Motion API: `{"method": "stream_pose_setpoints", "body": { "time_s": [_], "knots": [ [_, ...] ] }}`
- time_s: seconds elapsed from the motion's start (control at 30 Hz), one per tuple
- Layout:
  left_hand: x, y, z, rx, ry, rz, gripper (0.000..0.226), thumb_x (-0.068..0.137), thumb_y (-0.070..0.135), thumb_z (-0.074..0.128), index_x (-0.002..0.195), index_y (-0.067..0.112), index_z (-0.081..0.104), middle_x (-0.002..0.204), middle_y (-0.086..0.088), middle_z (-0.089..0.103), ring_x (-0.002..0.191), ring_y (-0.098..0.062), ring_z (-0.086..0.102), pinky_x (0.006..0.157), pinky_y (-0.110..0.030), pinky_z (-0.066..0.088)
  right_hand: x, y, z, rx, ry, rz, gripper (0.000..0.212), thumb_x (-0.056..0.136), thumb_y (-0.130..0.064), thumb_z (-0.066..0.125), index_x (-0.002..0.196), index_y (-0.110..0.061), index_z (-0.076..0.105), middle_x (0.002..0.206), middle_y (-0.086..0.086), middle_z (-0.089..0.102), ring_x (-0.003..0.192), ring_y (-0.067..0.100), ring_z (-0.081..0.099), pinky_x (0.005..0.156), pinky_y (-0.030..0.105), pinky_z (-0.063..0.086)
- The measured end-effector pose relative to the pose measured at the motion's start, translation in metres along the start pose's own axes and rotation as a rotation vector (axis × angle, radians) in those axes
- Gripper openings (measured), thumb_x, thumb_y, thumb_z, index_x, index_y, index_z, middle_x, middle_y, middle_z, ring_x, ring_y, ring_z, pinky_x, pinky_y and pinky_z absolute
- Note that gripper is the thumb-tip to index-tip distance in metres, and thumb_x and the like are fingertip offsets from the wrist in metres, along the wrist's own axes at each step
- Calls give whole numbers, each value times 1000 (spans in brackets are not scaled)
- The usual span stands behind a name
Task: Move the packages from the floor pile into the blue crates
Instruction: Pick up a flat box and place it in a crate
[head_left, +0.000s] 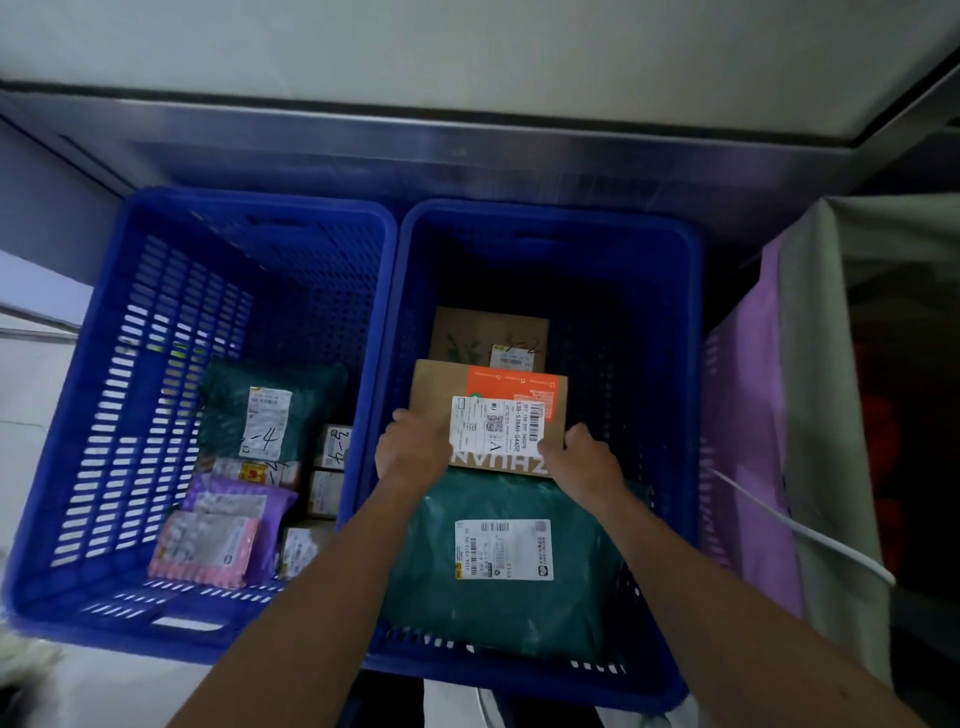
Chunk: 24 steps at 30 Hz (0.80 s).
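Now the left hand (410, 449) and the right hand (582, 457), fingers curled, grip the near corners of a labelled cardboard box (441, 387) inside the right blue crate (550, 218), beside a green mailer bag (467, 603).

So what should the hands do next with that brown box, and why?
Probably lower the brown cardboard box and let go: the left hand and right hand grip it inside the right blue plastic crate, by the green plastic mailer bag.
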<state>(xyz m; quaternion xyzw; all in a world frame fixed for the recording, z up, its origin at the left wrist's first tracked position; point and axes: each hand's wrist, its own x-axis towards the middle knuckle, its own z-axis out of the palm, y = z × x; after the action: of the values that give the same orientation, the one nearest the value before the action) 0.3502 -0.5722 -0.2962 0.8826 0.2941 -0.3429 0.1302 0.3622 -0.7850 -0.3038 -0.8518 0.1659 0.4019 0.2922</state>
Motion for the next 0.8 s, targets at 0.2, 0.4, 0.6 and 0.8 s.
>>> {"method": "stream_pose_setpoints", "body": {
  "time_s": [0.2, 0.4, 0.6, 0.8],
  "knots": [
    [-12, 2, -3, 107, -91, 31, 54, 93, 21, 55, 136, -9, 42, 133, -23, 53, 119, -35, 57, 89, -39, 52, -7, -14, 4, -160, -80, 42, 52, 97, -40, 44, 137, -6, 39, 120, 12, 61, 97, 26, 55, 87, 38, 49],
    [-33, 5, -22, 181, -122, 168, 17, 93, 13, 51, 100, 4, 64, 106, -13, 65, 91, -25, 63, 68, -30, 48, -20, -14, 0, -230, -107, 23, 58, 97, -52, 39, 130, -6, 49, 108, 6, 62, 90, 23, 60, 77, 35, 49],
    [-69, 3, -45, 104, -216, 264, 21, 95, 20, 48, 107, 8, 62, 90, -2, 62, 71, -15, 54, 53, -25, 39, -64, -27, -15, -255, -96, -56, 41, 95, -48, 40, 107, -16, 63, 96, 4, 67, 85, 24, 65, 90, 43, 51],
    [-113, -1, -74, 1, -168, 293, 40, 98, 30, 50, 130, 5, 53, 122, -14, 62, 92, -25, 56, 77, -32, 46, -117, -42, -33, -179, -91, -145, 41, 97, -39, 43, 128, -19, 61, 116, 7, 67, 92, 25, 63, 75, 33, 51]
  ]
}}
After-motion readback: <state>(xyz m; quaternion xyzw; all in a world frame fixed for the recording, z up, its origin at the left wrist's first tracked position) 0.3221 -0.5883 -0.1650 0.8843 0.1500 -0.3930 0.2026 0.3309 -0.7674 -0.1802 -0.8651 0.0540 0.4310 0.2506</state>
